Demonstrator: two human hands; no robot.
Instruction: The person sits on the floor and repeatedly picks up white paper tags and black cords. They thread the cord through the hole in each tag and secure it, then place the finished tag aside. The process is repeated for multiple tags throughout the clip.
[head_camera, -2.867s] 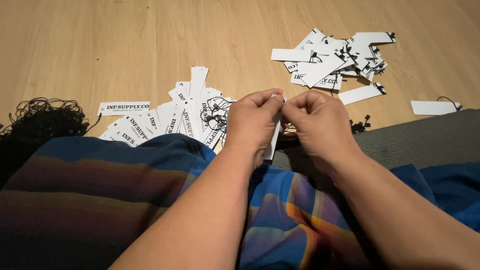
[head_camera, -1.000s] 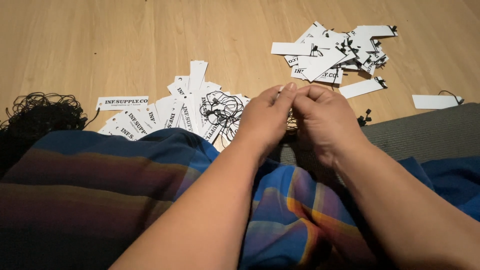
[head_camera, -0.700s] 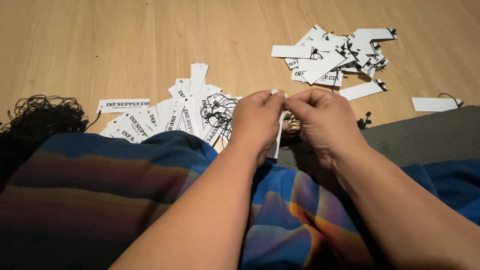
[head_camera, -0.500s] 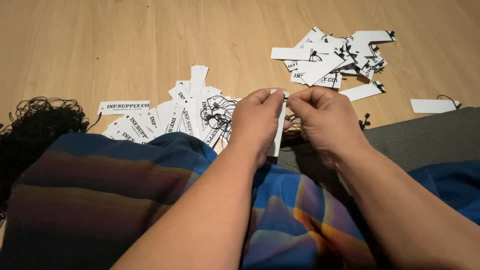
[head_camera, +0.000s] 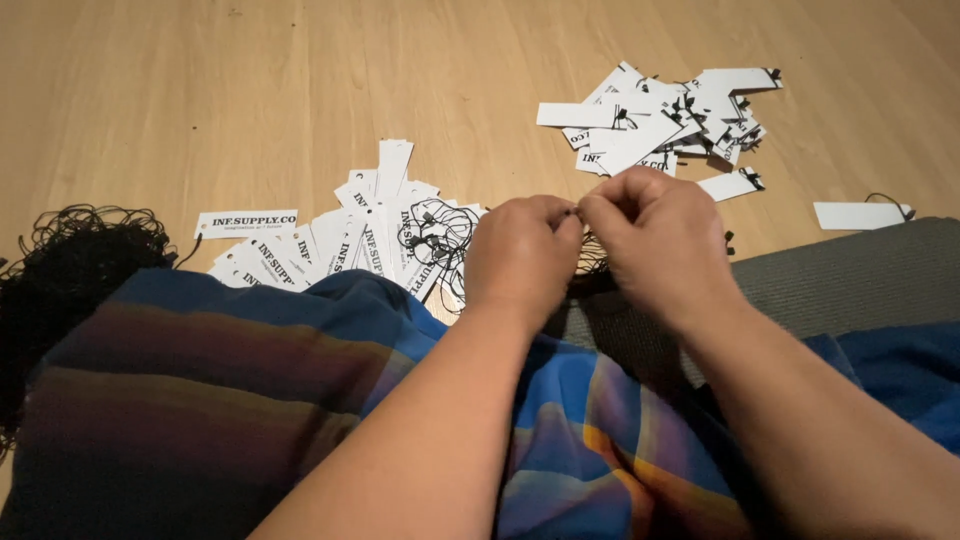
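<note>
Warm, moderately dim indoor light, brightest on the wooden floor (head_camera: 300, 90) at top, falling off toward the bottom. Soft shadows under the white paper tags (head_camera: 660, 125). No hard glare. Forearms and plaid cloth (head_camera: 250, 400) near the lens slightly soft; mild wide-angle stretch at edges.

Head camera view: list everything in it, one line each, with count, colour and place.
Wooden floor: one, light brown, fills the upper view.
Near pile of paper tags: many, white with black print, centre-left beside the left hand.
Far pile of paper tags: many, white with black strings, upper right.
Single tag: one, white, far right on the floor.
Loose strings: a tangle, black, on the near pile.
String bundle: one mass, black, left edge.
Mat: one, grey, right.
Striped cloth: one, blue, maroon and orange, over the lap.
Left hand: fingertips pinched, centre.
Right hand: fingertips pinched against the left.
</note>
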